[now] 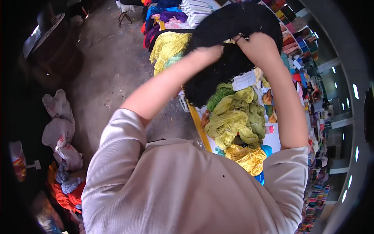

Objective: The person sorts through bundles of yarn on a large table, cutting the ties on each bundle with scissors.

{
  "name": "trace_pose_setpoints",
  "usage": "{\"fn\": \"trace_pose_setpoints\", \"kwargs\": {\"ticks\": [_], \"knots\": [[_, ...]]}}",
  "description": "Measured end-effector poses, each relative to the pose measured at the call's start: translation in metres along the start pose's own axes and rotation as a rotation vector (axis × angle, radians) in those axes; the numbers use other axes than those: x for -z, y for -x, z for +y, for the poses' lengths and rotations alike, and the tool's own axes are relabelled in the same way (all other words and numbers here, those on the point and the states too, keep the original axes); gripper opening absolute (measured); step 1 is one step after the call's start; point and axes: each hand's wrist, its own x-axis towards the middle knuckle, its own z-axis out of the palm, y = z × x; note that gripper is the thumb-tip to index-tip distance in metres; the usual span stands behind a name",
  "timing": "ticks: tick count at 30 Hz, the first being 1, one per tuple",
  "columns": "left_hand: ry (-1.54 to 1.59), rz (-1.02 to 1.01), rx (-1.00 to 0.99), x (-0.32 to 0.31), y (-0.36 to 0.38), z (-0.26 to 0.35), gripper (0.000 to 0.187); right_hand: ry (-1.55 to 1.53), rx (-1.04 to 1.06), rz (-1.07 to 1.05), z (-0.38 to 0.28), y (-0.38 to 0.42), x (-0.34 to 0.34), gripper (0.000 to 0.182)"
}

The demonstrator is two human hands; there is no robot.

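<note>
A large bundle of black yarn (230, 23) is spread across the top of the view, over the table. My left hand (212, 54) is at its near left side, with the fingers hidden in the black strands. To the right, my right hand (255, 45) is bent over the yarn, its fingers closed at an edge of the bundle. Black strands hang down below both hands. Beneath them, olive-green yarn (233, 115) lies on the table beside a white paper (244, 80) with writing. Golden yellow yarn (245, 158) sits nearer to my body.
Pale yellow yarn (169, 46) hangs at the table's left edge. White bundles (194, 13) and purple yarn lie farther back. Shelves of coloured yarn (311, 167) stand at the right. Plastic bags (60, 130) and a large dark drum (56, 46) are on the left.
</note>
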Motion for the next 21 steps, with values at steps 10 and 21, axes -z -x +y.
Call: {"fn": "trace_pose_setpoints", "kwargs": {"ticks": [10, 21], "knots": [[-0.240, -0.519, 0.668, 0.121, 0.003, -0.097, 0.043, 0.376, 0.041, 0.141, 0.136, 0.032, -0.122, 0.054], [-0.869, -0.738, 0.025, 0.175, 0.011, -0.099, 0.044, 0.211, -0.073, 0.309, 0.132, 0.006, -0.125, 0.041]]}}
